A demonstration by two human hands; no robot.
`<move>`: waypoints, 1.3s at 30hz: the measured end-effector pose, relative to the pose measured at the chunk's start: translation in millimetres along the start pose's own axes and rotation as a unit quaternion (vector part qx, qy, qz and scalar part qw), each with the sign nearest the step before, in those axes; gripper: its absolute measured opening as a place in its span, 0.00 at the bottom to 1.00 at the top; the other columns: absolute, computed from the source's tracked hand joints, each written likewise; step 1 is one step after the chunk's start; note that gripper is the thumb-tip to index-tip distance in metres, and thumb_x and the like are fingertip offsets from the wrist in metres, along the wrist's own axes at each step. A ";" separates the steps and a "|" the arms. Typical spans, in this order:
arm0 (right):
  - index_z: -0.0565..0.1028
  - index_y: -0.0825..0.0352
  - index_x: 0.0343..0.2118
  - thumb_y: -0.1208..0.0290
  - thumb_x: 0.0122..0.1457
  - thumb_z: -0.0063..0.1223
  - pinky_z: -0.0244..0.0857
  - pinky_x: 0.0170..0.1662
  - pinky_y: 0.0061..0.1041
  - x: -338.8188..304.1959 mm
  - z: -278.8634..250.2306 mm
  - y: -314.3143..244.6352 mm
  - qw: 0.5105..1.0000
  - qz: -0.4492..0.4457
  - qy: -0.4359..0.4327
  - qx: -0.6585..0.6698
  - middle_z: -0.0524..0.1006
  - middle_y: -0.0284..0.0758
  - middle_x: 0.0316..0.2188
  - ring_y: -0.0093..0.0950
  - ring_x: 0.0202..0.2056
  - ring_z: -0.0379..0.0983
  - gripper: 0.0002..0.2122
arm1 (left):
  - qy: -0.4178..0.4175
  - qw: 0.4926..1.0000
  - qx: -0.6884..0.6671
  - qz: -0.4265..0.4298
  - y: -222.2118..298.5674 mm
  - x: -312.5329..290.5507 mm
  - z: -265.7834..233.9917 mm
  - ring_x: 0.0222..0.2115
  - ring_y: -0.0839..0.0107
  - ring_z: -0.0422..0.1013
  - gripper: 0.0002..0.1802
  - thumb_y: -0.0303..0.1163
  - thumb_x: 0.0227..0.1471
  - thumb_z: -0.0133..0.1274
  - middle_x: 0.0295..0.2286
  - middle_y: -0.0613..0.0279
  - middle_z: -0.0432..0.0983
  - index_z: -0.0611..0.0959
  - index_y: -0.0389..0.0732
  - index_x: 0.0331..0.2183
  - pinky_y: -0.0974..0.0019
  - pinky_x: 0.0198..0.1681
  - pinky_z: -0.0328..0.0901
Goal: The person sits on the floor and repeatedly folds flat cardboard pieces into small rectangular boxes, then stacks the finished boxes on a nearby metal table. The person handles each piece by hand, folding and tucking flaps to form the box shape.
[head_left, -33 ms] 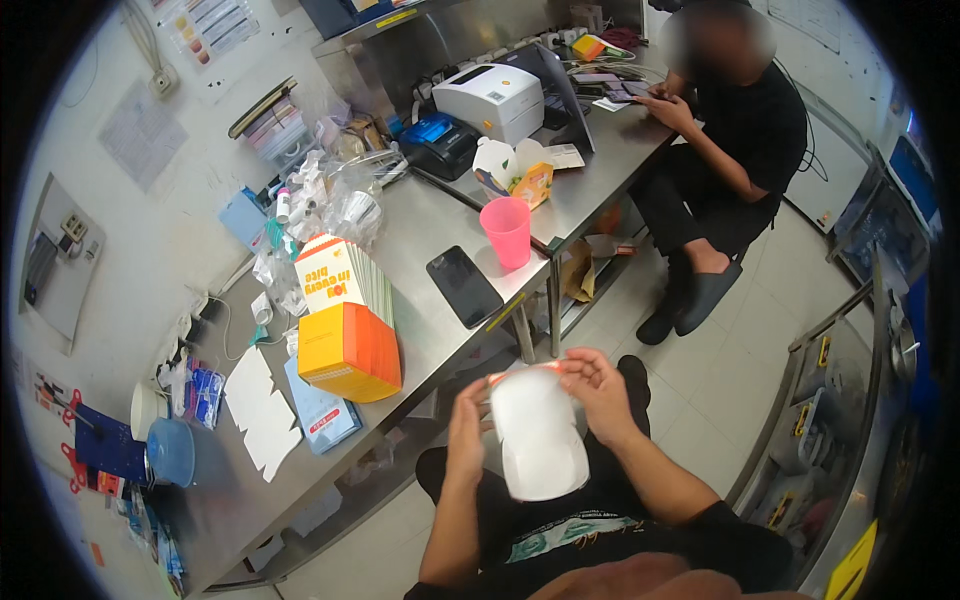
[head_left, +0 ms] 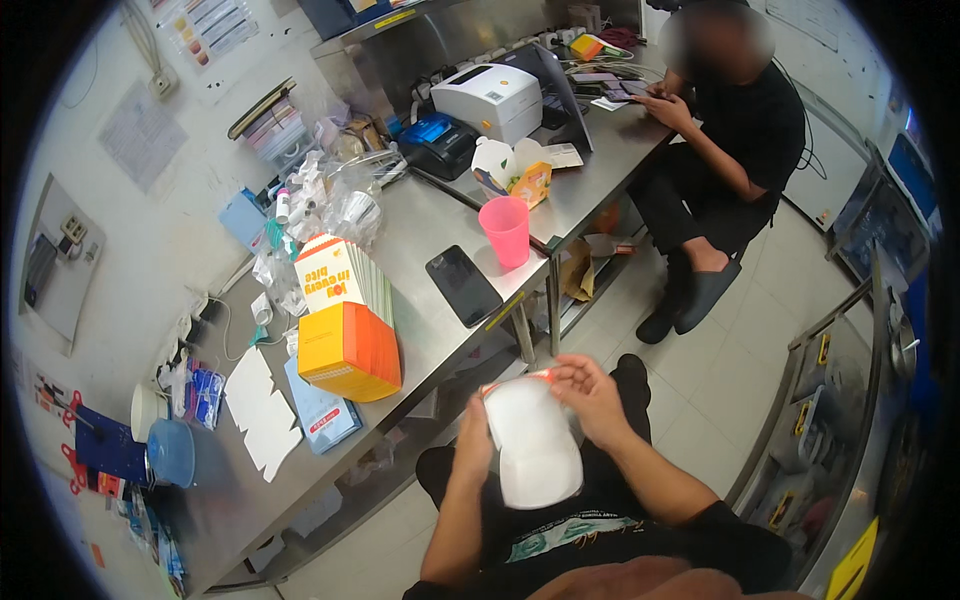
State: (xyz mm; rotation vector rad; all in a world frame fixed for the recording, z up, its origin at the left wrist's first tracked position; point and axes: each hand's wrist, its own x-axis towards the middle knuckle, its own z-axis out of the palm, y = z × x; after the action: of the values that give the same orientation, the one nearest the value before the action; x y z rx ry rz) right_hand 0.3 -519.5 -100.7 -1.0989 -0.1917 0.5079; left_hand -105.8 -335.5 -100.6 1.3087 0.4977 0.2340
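Above my lap, between both hands, is a paper food box (head_left: 535, 445), its white inside facing up and a strip of orange showing along its far edge. My left hand (head_left: 474, 440) is closed on the box's left side, fingers partly hidden behind it. At the far right corner, my right hand (head_left: 592, 398) has bent fingers pinching the orange edge. On the table stand a stack of orange and yellow folded cartons (head_left: 350, 350) and a fanned stack of printed white ones (head_left: 345, 275) behind it.
A black phone (head_left: 464, 286) and a pink cup (head_left: 505, 232) sit near the table's edge. Beyond are an open food carton (head_left: 515, 170) and a white printer (head_left: 490, 100). A seated person (head_left: 740, 130) handles a phone at far right. Shelving (head_left: 825, 400) lines the right side.
The box has tilted and dropped slightly toward me. My right fingers have curled in more at its far corner, and my left hand has shifted a little with the box.
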 end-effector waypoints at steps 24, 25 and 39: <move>0.83 0.71 0.38 0.58 0.73 0.52 0.67 0.26 0.19 -26.1 10.4 38.5 0.970 0.090 -0.021 -0.224 0.80 0.25 0.24 0.12 0.22 0.71 0.18 | 0.008 0.993 -0.036 -0.109 -29.9 -17.8 8.6 0.35 0.78 0.77 0.18 0.39 0.69 0.52 0.38 0.62 0.82 0.80 0.33 0.49 0.71 0.39 0.72; 0.83 0.70 0.38 0.57 0.72 0.52 0.68 0.28 0.21 -29.4 9.9 42.2 0.969 0.102 -0.020 -0.226 0.80 0.27 0.24 0.14 0.24 0.73 0.19 | 0.009 0.993 -0.012 -0.114 -35.9 -22.1 3.7 0.35 0.78 0.77 0.18 0.39 0.70 0.52 0.38 0.62 0.82 0.80 0.33 0.50 0.71 0.40 0.72; 0.83 0.69 0.35 0.56 0.69 0.56 0.68 0.31 0.24 -51.7 -20.6 38.9 0.962 0.113 -0.073 -0.236 0.79 0.28 0.22 0.17 0.25 0.74 0.18 | -0.013 0.998 -0.026 -0.063 -98.6 -65.7 9.8 0.39 0.75 0.78 0.16 0.31 0.69 0.51 0.43 0.61 0.82 0.81 0.33 0.52 0.68 0.45 0.71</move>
State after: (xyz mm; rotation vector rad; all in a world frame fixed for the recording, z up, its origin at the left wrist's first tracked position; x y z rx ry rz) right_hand -48.2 -547.2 -139.4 -1.5605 -0.3290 0.7743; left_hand -169.5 -397.8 -179.3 1.2239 0.5471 0.1239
